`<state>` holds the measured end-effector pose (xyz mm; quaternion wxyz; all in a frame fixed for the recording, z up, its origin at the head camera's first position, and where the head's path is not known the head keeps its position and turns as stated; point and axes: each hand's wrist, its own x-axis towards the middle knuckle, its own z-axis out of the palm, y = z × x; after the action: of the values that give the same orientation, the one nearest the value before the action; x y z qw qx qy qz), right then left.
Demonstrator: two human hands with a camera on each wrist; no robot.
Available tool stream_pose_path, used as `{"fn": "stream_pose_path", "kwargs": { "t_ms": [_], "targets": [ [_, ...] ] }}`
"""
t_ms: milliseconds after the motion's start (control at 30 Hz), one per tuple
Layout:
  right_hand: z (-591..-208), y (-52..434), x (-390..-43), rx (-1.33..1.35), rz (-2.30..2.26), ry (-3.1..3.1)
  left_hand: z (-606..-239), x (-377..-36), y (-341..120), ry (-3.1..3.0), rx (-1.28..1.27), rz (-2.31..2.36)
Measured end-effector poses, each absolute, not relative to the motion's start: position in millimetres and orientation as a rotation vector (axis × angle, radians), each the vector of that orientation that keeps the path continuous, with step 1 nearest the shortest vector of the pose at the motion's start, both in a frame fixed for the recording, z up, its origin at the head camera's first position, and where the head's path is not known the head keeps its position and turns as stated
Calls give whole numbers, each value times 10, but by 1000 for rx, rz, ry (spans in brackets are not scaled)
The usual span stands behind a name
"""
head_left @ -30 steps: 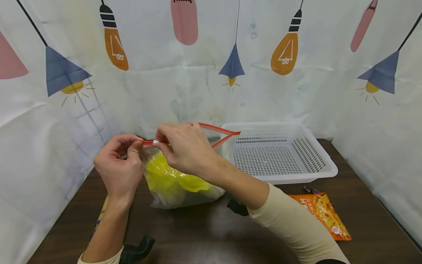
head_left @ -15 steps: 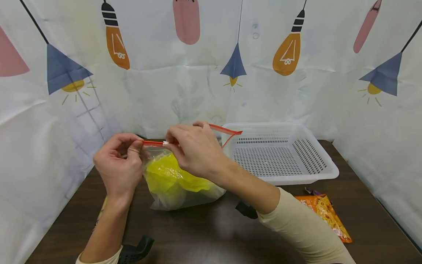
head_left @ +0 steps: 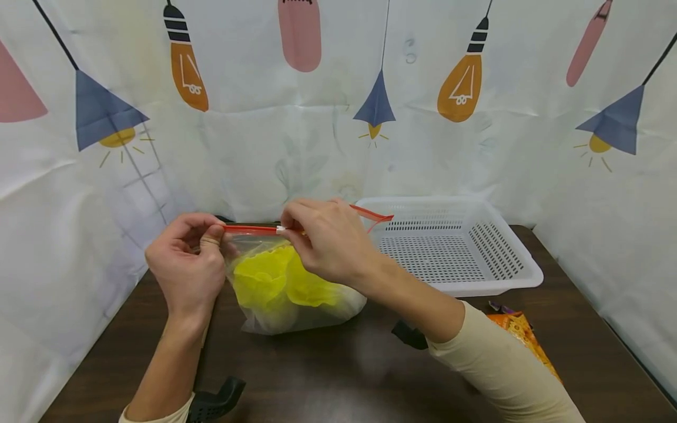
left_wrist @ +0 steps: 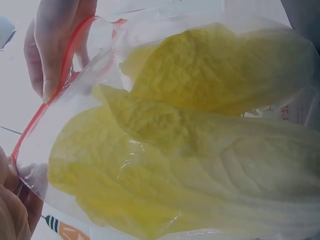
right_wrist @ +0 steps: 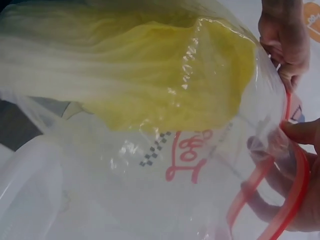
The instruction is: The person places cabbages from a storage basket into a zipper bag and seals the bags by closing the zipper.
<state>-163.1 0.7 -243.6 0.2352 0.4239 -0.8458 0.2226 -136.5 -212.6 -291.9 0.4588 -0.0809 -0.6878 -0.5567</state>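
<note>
A clear slider zip bag [head_left: 312,322] with a red closure strip [head_left: 248,230] stands on the table. Inside lie yellow-green napa cabbages [left_wrist: 150,150], their leafy ends toward the bag's mouth. With thumb and fingers, my left hand [head_left: 186,261] pinches the strip's left end. My right hand [head_left: 333,241] pinches the small white slider [head_left: 280,230] partway along it. Left of the slider the strip runs as one line; beyond my right hand its two red edges stand apart in a loop. In the right wrist view the right thumb [right_wrist: 300,131] presses by the red strip.
Behind and to the right stands a white perforated basket [head_left: 476,288]. An orange snack packet [head_left: 523,335], partly covered by my right sleeve, lies in front of it near a small purple item [head_left: 499,306]. A printed curtain [head_left: 296,147] hangs behind the dark table [head_left: 328,376].
My right hand has slid the slider rightward along the strip, lengthening the joined part and shrinking the loop. The left hand keeps its pinch at nearly the same spot.
</note>
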Motion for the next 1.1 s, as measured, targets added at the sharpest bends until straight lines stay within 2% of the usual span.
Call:
{"fn": "stream_pose_path", "kwargs": {
  "t_ms": [367, 867, 1100],
  "targets": [
    [-2458, 183, -1659, 1138, 675, -2377, -2905, -1337, -2106, -1712, -206, -1343],
    [-2507, 178, -1696, 1121, 815, -2386, -2912, -1323, -2146, -1785, -456, -1343],
    [-2492, 194, -1684, 1069, 779, -2421, -2880, -1307, -2132, -1879, -394, -1277]
  ]
}}
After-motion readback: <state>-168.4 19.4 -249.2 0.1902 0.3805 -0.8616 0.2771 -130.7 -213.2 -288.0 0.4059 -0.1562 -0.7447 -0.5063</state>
